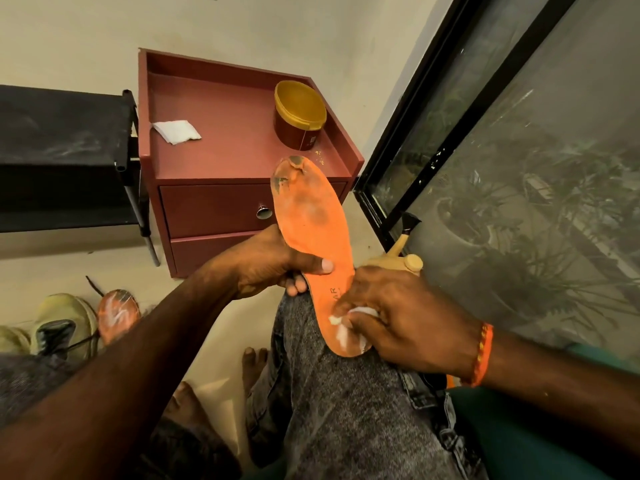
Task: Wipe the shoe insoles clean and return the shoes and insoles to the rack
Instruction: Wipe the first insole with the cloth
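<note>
Across my raised knee, my left hand [273,263] grips the orange insole [313,244] at its middle, thumb pressed on top. My right hand [394,323] is closed around a white wipe [349,323], pressing it onto the heel end. Down on the floor at left lie the shoes [62,323] and a second insole [117,315].

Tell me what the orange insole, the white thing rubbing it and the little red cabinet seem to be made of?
Orange insole: probably foam with a matte fabric face; it looks thin, slightly curved, with dark worn patches near the toe. White wipe: soft tissue or cloth, crumpled under the right hand; which one I cannot tell. Red cabinet: likely painted wood or board, smooth and matte, with a shiny metal knob.
</note>
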